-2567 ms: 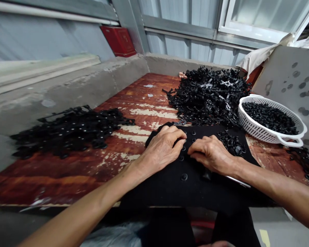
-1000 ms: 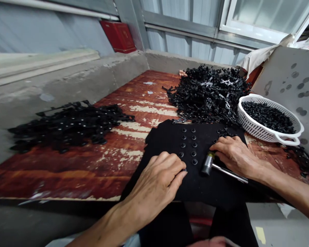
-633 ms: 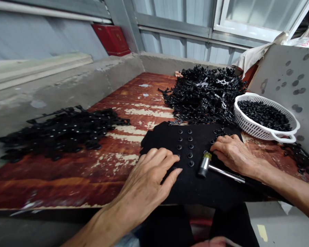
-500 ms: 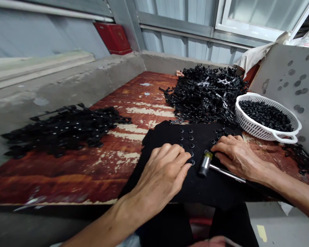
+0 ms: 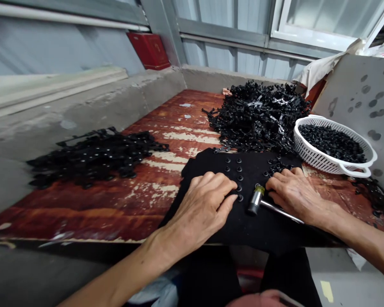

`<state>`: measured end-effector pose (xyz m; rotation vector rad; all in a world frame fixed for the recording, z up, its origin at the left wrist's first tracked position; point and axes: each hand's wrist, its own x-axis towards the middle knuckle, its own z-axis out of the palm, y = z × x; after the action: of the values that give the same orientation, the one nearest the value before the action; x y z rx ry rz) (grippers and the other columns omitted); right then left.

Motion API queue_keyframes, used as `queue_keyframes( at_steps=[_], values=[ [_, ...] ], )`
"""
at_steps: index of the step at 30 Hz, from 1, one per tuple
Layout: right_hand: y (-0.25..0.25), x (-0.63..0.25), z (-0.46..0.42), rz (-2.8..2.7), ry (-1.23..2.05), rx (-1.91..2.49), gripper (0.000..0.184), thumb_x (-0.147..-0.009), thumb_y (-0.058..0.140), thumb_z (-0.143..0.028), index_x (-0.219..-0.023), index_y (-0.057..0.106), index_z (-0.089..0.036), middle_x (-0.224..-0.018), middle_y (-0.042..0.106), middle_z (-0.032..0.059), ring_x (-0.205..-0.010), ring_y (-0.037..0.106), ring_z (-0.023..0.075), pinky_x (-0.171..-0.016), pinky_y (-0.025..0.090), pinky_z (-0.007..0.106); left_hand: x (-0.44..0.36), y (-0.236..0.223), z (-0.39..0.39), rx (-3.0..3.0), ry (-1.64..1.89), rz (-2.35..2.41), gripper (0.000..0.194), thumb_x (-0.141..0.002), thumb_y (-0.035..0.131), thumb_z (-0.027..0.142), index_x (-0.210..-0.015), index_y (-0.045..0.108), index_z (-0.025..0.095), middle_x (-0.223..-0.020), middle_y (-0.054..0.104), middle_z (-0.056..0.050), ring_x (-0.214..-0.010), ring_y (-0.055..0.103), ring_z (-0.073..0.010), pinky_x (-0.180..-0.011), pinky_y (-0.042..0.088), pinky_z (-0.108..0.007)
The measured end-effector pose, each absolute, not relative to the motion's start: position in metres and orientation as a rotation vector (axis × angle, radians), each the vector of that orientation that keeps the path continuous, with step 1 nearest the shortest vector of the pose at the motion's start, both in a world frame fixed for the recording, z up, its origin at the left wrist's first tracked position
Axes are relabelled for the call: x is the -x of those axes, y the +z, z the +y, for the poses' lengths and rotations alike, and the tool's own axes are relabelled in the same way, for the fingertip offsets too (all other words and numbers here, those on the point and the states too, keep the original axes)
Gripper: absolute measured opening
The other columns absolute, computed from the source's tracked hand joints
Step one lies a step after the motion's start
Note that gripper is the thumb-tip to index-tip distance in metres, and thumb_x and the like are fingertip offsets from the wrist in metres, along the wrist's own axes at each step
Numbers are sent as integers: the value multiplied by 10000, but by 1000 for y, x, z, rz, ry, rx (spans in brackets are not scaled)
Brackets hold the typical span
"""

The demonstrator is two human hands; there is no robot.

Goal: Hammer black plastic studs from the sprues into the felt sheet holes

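Observation:
My left hand (image 5: 208, 202) rests on a black cloth (image 5: 243, 230), fingers bent. Its thumb and index tips are apart, beside the nearest small black round pieces (image 5: 240, 178), which are set out in two columns. No piece shows between those tips; its other fingertips are hidden. My right hand (image 5: 296, 194) is curled over the cloth's right part, beside a cluster of loose black pieces (image 5: 273, 164). Its fingertips are partly hidden, so what they hold does not show. Between my hands lies a small hammer (image 5: 257, 200) with a yellow face, a black face and a metal handle running under my right hand.
A large heap of black linked strips (image 5: 259, 115) stands at the back. A white basket (image 5: 313, 155) of small black parts is at the right. Another pile of black strips (image 5: 96, 157) lies at left on the worn red tabletop (image 5: 147, 200). Low walls edge the table.
The view has shifted slightly, so the scene sits a little further right. My left thumb and index tips are a bit further apart. The hammer lies in the same place.

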<state>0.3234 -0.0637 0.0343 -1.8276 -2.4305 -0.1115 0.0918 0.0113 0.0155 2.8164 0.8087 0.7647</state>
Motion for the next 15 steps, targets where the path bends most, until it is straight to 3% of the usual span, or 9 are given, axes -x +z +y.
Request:
queue_keyframes(
  at_steps=[6, 10, 15],
  values=[
    [40, -306, -71, -2332, -238, 1701, 141, -946, 478, -152, -882, 603, -172, -793, 647, 37, -738, 521, 198, -703, 273, 353, -64, 14, 19, -2684, 880, 881, 174, -928, 469, 197, -946, 638, 156, -865, 638, -46, -836, 531, -202, -758, 434, -353],
    [37, -273, -67, -2483, -251, 1496, 179, -931, 494, -130, -794, 586, -199, -753, 627, 5, -725, 486, 186, -747, 282, 367, -62, 9, 17, -2664, 930, 914, 186, -925, 468, 198, -929, 648, 150, -849, 643, -46, -814, 538, -195, -758, 440, -345],
    [25, -250, -63, -2595, -284, 1389, 178, -916, 517, -94, -784, 611, -170, -780, 625, 39, -753, 460, 205, -817, 273, 410, -64, 2, 10, -2679, 936, 909, 177, -920, 471, 190, -905, 645, 159, -836, 644, -40, -792, 534, -190, -756, 436, -348]
  ],
)
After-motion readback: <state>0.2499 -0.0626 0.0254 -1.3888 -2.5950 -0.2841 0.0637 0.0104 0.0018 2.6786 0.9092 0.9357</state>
